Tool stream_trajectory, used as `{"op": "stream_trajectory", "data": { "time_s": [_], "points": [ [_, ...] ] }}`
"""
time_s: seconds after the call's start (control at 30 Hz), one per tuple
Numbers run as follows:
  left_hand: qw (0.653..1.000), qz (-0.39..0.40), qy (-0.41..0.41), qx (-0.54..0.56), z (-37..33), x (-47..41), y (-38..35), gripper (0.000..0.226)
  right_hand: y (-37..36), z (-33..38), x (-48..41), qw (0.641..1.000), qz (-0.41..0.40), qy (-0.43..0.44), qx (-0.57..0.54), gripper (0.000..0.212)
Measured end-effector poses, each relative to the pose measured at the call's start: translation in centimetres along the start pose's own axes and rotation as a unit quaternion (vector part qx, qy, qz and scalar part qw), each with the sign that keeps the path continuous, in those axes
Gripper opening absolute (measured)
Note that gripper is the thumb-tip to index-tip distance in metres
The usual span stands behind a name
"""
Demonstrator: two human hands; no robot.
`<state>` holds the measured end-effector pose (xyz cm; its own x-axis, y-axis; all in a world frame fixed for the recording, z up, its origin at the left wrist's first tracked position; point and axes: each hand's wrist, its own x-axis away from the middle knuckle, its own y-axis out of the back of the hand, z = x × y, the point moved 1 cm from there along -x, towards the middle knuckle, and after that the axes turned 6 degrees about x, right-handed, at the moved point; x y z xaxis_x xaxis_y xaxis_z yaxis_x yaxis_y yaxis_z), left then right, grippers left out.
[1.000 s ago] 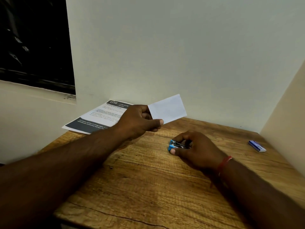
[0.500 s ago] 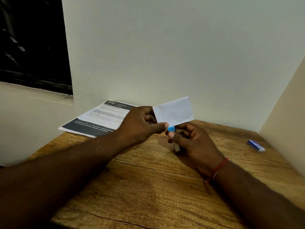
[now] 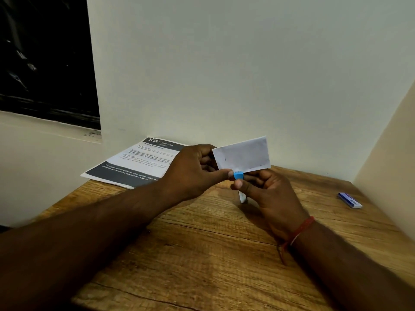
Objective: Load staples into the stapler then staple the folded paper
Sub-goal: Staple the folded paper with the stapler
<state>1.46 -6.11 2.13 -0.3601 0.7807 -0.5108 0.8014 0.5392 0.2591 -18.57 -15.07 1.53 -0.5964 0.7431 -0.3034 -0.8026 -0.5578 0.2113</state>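
My left hand [image 3: 193, 170] pinches the lower left corner of a small white folded paper [image 3: 243, 156] and holds it upright above the wooden table [image 3: 202, 243]. Two short staple marks show on the paper, one near its left edge and one near its lower right. My right hand [image 3: 267, 194] grips a small blue stapler [image 3: 238, 175] just under the paper's bottom edge, thumb across its body. The stapler's blue end touches the paper's lower edge beside my left thumb. Its silver end pokes out below my fingers. Most of the stapler is hidden by my hand.
A printed sheet [image 3: 139, 163] with dark bands lies at the table's back left, hanging over the edge. A small blue and white staple box [image 3: 349, 200] lies at the right, near the side wall. Walls close the back and right.
My right hand lifted the stapler off the table and brought it up to the paper's bottom edge. My left hand kept the paper raised, shifting it slightly right.
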Motion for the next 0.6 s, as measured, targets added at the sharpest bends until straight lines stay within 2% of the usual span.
{"op": "stream_trajectory", "data": {
  "time_s": [0.2,0.43,0.6],
  "points": [
    [1.000,0.006,0.004,-0.005,0.16,-0.12,0.06,0.051,-0.16,0.45,0.19,1.000,-0.006,0.005,-0.001,0.028],
    [1.000,0.010,-0.004,-0.013,0.30,-0.01,-0.02,0.050,-0.25,0.55,0.35,1.000,-0.006,0.007,-0.006,0.038],
    [1.000,0.011,0.006,0.002,0.25,0.15,-0.19,0.043,-0.13,0.63,0.32,1.000,-0.011,0.005,0.002,0.032]
  ]
}}
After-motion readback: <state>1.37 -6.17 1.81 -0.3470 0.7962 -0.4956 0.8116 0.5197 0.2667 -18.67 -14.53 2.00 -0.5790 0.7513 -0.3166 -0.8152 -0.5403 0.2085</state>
